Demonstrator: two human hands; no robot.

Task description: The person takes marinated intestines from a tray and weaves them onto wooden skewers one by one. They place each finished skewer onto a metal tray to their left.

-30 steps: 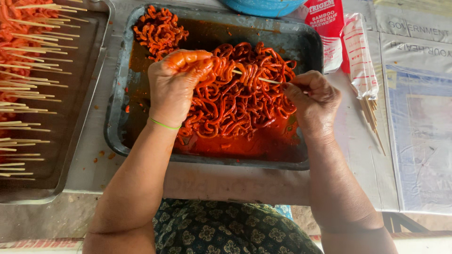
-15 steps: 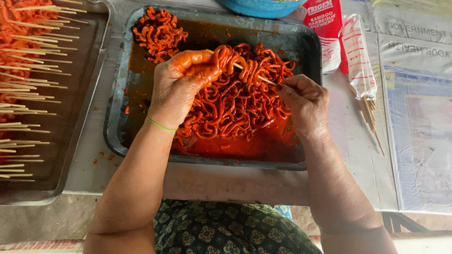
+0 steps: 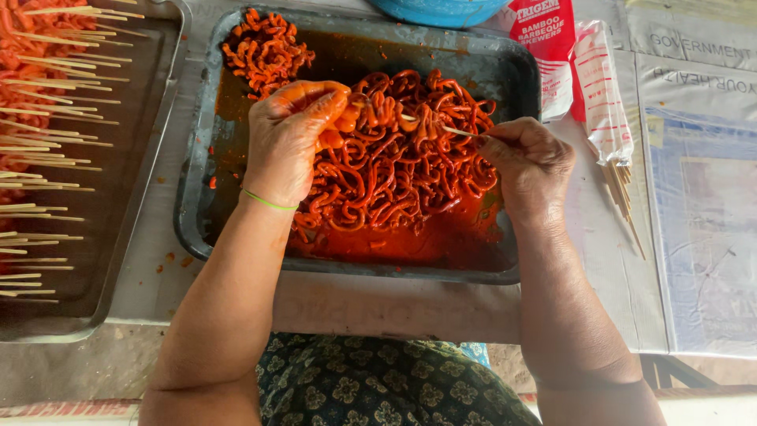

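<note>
A dark metal tray (image 3: 193, 197) holds a heap of orange-red marinated strips (image 3: 394, 173) in red sauce, with a smaller clump (image 3: 264, 51) at its far left corner. My left hand (image 3: 288, 138), smeared with sauce and wearing a green wristband, pinches a folded strip above the heap. My right hand (image 3: 532, 166) grips the end of a thin bamboo skewer (image 3: 441, 128) whose tip runs into that strip.
A second dark tray (image 3: 126, 197) at the left carries several loaded skewers (image 3: 39, 102). A red and white packet of bamboo skewers (image 3: 587, 87) lies to the right on paper sheets (image 3: 702, 197). A blue bowl (image 3: 438, 9) sits beyond the tray.
My right hand has moved left, pushing the skewer further into the strip held by my left hand. The left hand has stayed almost still.
</note>
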